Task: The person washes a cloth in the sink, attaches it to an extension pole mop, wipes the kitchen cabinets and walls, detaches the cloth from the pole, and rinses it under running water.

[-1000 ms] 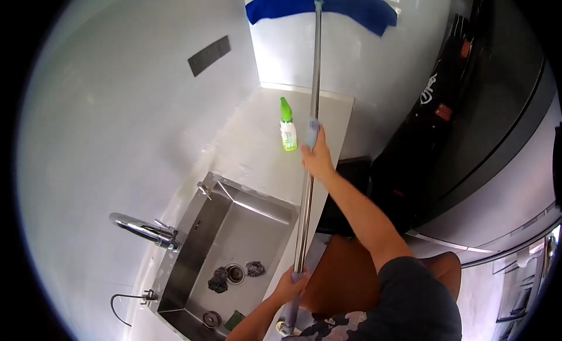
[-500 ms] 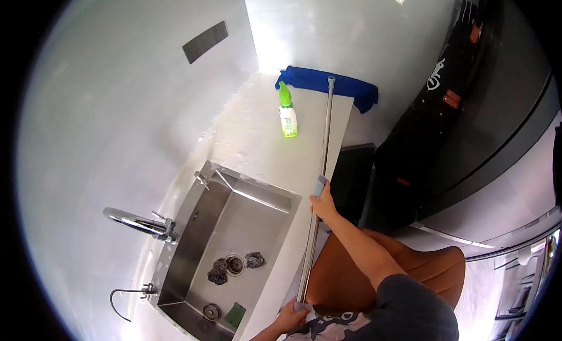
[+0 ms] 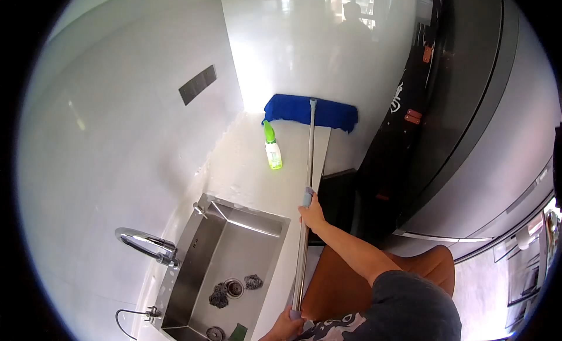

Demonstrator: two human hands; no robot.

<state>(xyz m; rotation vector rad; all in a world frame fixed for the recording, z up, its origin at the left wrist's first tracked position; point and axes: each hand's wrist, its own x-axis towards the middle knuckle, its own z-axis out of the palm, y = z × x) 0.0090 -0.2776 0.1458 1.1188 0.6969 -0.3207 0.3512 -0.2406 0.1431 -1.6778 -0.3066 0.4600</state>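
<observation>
Nearest the body, the left hand (image 3: pixel 286 327) had its fingers curled around the lower grip (image 3: pixel 295 314) of a metal mop pole (image 3: pixel 302 259). Farther up, the right hand (image 3: pixel 312 214) had its fingers wrapped around the pole just below a grey-blue collar (image 3: pixel 307 197). The pole's long axis ran forward along the counter (image 3: pixel 240 180), past a green-topped spray bottle (image 3: pixel 273 152), to the blue mop head (image 3: pixel 293 110), ahead of the nearer right hand and stretched crosswise at the foot of the far wall (image 3: pixel 287 54).

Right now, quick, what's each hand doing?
Left hand: closed, holding the mop pole low down.
Right hand: closed, holding the same mop pole higher up.
</observation>
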